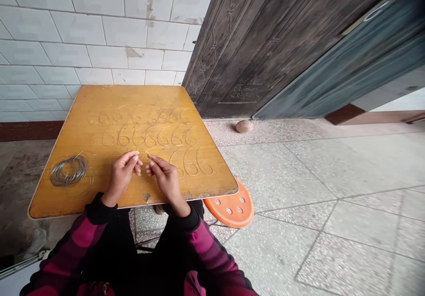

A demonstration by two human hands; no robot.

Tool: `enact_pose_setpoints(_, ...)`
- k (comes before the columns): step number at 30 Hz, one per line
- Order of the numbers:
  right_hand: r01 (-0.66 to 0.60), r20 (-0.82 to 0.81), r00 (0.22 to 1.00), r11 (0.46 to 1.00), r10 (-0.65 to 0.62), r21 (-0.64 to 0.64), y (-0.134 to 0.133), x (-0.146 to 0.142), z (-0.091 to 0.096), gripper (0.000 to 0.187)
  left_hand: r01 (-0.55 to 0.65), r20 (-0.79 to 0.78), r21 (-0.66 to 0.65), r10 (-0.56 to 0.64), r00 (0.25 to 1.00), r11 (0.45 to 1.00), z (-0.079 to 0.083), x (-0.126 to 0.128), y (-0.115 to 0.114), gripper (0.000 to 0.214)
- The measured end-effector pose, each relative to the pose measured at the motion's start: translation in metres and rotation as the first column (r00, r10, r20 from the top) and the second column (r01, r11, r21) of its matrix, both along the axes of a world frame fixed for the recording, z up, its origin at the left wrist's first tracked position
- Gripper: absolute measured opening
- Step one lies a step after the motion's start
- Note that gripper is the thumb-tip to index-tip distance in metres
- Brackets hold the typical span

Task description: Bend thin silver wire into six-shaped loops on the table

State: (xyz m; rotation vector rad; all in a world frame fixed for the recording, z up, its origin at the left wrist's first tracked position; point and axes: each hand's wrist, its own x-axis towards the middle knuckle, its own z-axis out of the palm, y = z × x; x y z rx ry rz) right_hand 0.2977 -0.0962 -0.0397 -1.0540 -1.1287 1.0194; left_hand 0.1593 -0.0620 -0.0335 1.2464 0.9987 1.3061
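Observation:
My left hand (124, 169) is over the near part of the wooden table, its thumb and forefinger pinched together on a thin wire (142, 156). Just to its right, my right hand (164, 176) also pinches the wire between thumb and fingertips. Much of this piece is too fine to make out. Around and beyond both hands lie several wires bent like a figure six (191, 174), set out in rows. On the table's left side rests a loose coil of grey wire (59, 175), with a few thin loops sticking out.
The yellow-brown table (133, 94) has a worn near edge and stands by a white tiled wall (99, 25). An orange stool (244, 205) is partly under its right corner. Farther right are a dark carved door (245, 65), a roundish stone (244, 126) and a blue-grey curtain (348, 65).

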Motion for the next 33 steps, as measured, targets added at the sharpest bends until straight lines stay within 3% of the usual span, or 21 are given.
enact_pose_setpoints(2,-0.004,0.201,0.98,0.998,-0.009,0.064,0.004,0.004,0.005,0.026,0.001,-0.006,-0.002,-0.001,1.0,1.0,0.001,0.0,0.0,0.026)
enact_pose_setpoints(5,-0.006,0.478,0.876,0.988,-0.069,0.153,0.008,0.006,0.013,0.031,0.009,-0.014,-0.003,-0.009,1.0,1.0,0.001,0.001,-0.001,0.025)
enact_pose_setpoints(9,-0.01,0.659,0.744,0.985,-0.106,0.17,0.01,0.003,0.016,0.037,0.011,-0.034,0.007,-0.011,0.999,1.0,0.001,0.0,-0.001,0.025)
enact_pose_setpoints(19,0.039,0.793,0.593,0.988,-0.144,0.15,0.011,0.0,0.015,0.036,0.005,-0.126,0.058,0.002,0.992,0.998,0.007,-0.001,-0.002,0.024)
enact_pose_setpoints(26,0.048,0.778,0.611,0.988,-0.145,0.147,0.011,0.002,0.013,0.034,0.052,-0.251,0.077,-0.031,0.967,0.996,0.003,-0.005,0.002,0.022)
enact_pose_setpoints(33,0.044,0.759,0.633,0.986,-0.154,0.163,0.014,0.005,0.013,0.029,0.1,-0.265,0.042,-0.086,0.96,0.994,0.004,-0.004,0.003,0.02)
